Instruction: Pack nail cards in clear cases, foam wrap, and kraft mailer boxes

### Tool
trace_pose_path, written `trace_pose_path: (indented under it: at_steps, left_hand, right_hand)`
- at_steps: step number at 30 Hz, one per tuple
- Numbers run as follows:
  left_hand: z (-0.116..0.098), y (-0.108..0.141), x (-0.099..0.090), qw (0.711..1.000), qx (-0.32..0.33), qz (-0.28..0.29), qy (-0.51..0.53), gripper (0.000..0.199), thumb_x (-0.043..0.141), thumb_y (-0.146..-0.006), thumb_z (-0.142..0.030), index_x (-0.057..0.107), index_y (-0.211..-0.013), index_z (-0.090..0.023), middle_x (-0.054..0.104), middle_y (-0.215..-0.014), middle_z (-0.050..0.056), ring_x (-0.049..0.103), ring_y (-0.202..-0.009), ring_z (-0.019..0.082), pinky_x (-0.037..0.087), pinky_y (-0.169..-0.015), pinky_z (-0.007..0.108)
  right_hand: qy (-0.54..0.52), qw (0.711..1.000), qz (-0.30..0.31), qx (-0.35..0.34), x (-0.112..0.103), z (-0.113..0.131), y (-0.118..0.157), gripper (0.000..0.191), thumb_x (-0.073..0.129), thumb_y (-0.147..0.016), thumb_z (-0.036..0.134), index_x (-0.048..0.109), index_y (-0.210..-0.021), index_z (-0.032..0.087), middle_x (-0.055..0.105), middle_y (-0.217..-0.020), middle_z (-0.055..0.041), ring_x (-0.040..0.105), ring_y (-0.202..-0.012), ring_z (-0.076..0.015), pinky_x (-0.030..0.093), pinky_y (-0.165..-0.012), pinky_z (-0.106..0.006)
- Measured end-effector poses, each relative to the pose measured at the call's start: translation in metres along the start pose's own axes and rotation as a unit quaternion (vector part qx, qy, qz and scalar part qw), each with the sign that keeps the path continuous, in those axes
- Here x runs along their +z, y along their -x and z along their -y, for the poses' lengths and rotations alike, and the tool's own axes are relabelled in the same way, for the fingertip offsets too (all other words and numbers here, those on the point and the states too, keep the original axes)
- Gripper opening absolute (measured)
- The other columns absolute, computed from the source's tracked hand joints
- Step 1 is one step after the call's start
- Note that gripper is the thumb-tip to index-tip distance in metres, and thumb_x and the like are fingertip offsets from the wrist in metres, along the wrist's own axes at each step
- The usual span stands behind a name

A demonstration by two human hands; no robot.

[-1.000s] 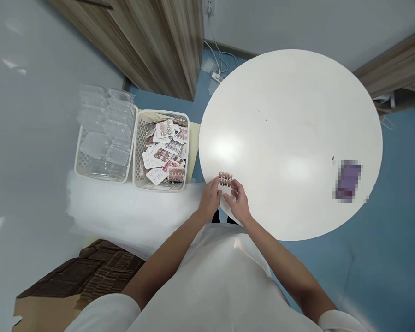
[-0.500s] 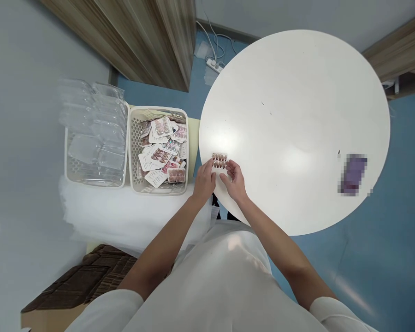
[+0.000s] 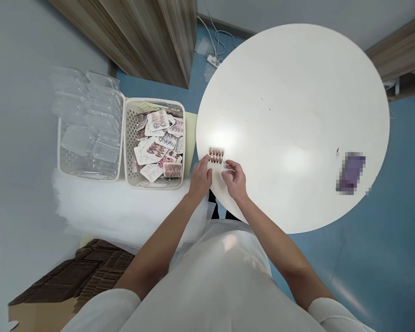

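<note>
A small card of brown press-on nails [image 3: 216, 155] lies at the near left part of the round white table [image 3: 297, 92]. My left hand [image 3: 200, 177] is at the card's left edge, fingertips touching or very near it, thumb apart from the fingers. To the right of the card, my right hand [image 3: 235, 177] hovers near the table with curled, parted fingers and nothing between them. A white basket [image 3: 154, 185] left of the table holds many nail cards [image 3: 156, 150].
Clear plastic cases [image 3: 90, 110] fill and rise above another basket [image 3: 59, 152] at the far left. A pixelated purple object [image 3: 352, 173] lies on the table's right side. A power strip [image 3: 212, 61] is on the floor, and brown cardboard [image 3: 76, 272] at lower left.
My right hand has come away from the card, leaving a gap. The card now shows more fully beside my left hand. The whole view has shifted slightly.
</note>
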State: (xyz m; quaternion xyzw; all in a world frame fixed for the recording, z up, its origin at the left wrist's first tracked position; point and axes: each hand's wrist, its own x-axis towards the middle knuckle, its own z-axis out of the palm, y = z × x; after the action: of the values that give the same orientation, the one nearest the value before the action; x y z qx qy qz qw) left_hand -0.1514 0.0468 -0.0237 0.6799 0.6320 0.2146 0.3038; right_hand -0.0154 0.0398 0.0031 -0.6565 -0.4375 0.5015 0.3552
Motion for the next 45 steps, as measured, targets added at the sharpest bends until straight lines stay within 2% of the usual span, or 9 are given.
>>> trace_pose_path:
  at_steps: [11, 17, 20, 23, 27, 31, 37, 41, 45]
  left_hand:
    - [-0.033, 0.059, 0.003, 0.997, -0.030, -0.062, -0.027, 0.045, 0.039, -0.084, -0.027, 0.036, -0.127, -0.014, 0.050, -0.120, 0.013, 0.045, -0.112, 0.024, 0.041, -0.090, 0.042]
    - [-0.050, 0.108, 0.000, 0.985, -0.138, -0.107, -0.007, 0.045, 0.043, -0.082, -0.032, 0.039, -0.124, -0.017, 0.053, -0.117, 0.012, 0.049, -0.109, 0.025, 0.043, -0.087, 0.042]
    - [-0.058, 0.133, -0.005, 0.976, -0.192, -0.072, 0.072, 0.054, 0.045, -0.082, -0.035, 0.029, -0.131, -0.019, 0.052, -0.118, 0.011, 0.056, -0.098, 0.019, 0.047, -0.079, 0.035]
    - [-0.061, 0.156, -0.013, 0.964, -0.230, -0.044, 0.125, 0.065, 0.046, -0.081, -0.038, 0.016, -0.136, -0.021, 0.051, -0.120, 0.011, 0.058, -0.093, 0.017, 0.048, -0.072, 0.030]
    - [-0.058, 0.187, -0.026, 0.954, -0.251, -0.065, 0.149, 0.065, 0.048, -0.079, -0.039, 0.021, -0.135, -0.021, 0.053, -0.118, 0.010, 0.058, -0.094, 0.017, 0.047, -0.075, 0.030]
    - [-0.054, 0.221, -0.045, 0.948, -0.254, -0.080, 0.173, 0.059, 0.051, -0.076, -0.038, 0.033, -0.129, -0.021, 0.055, -0.115, 0.010, 0.058, -0.094, 0.018, 0.046, -0.079, 0.032]
    - [-0.032, 0.267, -0.073, 0.947, -0.274, -0.090, 0.144, 0.057, 0.053, -0.072, -0.040, 0.042, -0.124, -0.019, 0.058, -0.113, 0.010, 0.058, -0.094, 0.022, 0.045, -0.080, 0.035]
    - [-0.017, 0.269, -0.086, 0.960, -0.253, -0.019, 0.120, 0.060, 0.053, -0.071, -0.042, 0.042, -0.125, -0.016, 0.054, -0.119, 0.013, 0.057, -0.098, 0.024, 0.043, -0.081, 0.033]
    - [-0.010, 0.245, -0.103, 0.972, -0.214, 0.019, 0.094, 0.060, 0.054, -0.070, -0.044, 0.043, -0.123, -0.017, 0.054, -0.120, 0.012, 0.053, -0.105, 0.025, 0.041, -0.084, 0.032]
  right_hand:
    - [-0.001, 0.996, 0.085, 0.026, -0.065, -0.013, 0.058, 0.029, 0.051, -0.074, 0.039, 0.058, -0.094, 0.020, 0.061, -0.090, -0.0060, 0.054, -0.075, -0.0162, 0.046, -0.070, -0.033]
    - [0.014, 0.980, 0.191, 0.049, -0.092, -0.036, 0.092, 0.027, 0.050, -0.075, 0.041, 0.059, -0.088, 0.019, 0.060, -0.075, -0.0033, 0.052, -0.066, -0.0152, 0.045, -0.062, -0.031]
    - [0.027, 0.971, 0.234, 0.047, -0.092, -0.038, 0.098, 0.027, 0.050, -0.074, 0.041, 0.059, -0.087, 0.019, 0.057, -0.068, -0.0013, 0.051, -0.062, -0.0142, 0.044, -0.060, -0.029]
    - [0.036, 0.962, 0.270, 0.015, -0.084, -0.032, 0.099, 0.026, 0.050, -0.074, 0.040, 0.058, -0.085, 0.019, 0.057, -0.066, -0.0007, 0.049, -0.058, -0.0134, 0.043, -0.057, -0.029]
    - [0.050, 0.946, 0.319, -0.037, -0.060, -0.025, 0.097, 0.027, 0.051, -0.072, 0.042, 0.058, -0.085, 0.020, 0.059, -0.066, -0.0020, 0.052, -0.059, -0.0156, 0.043, -0.054, -0.029]
    - [0.077, 0.925, 0.361, -0.088, -0.019, -0.018, 0.094, 0.029, 0.052, -0.071, 0.044, 0.059, -0.085, 0.020, 0.060, -0.069, -0.0031, 0.053, -0.060, -0.0164, 0.044, -0.055, -0.031]
    - [0.159, 0.879, 0.404, -0.196, 0.039, 0.016, 0.102, 0.032, 0.052, -0.072, 0.041, 0.060, -0.094, 0.019, 0.063, -0.086, -0.0058, 0.055, -0.066, -0.0162, 0.045, -0.064, -0.033]
    - [0.203, 0.863, 0.411, -0.213, 0.051, 0.031, 0.107, 0.033, 0.052, -0.073, 0.039, 0.059, -0.100, 0.020, 0.063, -0.092, -0.0056, 0.057, -0.070, -0.0157, 0.046, -0.066, -0.032]
    - [0.259, 0.832, 0.445, -0.206, 0.053, 0.040, 0.092, 0.033, 0.055, -0.072, 0.036, 0.059, -0.102, 0.021, 0.064, -0.093, -0.0052, 0.059, -0.072, -0.0155, 0.047, -0.069, -0.034]
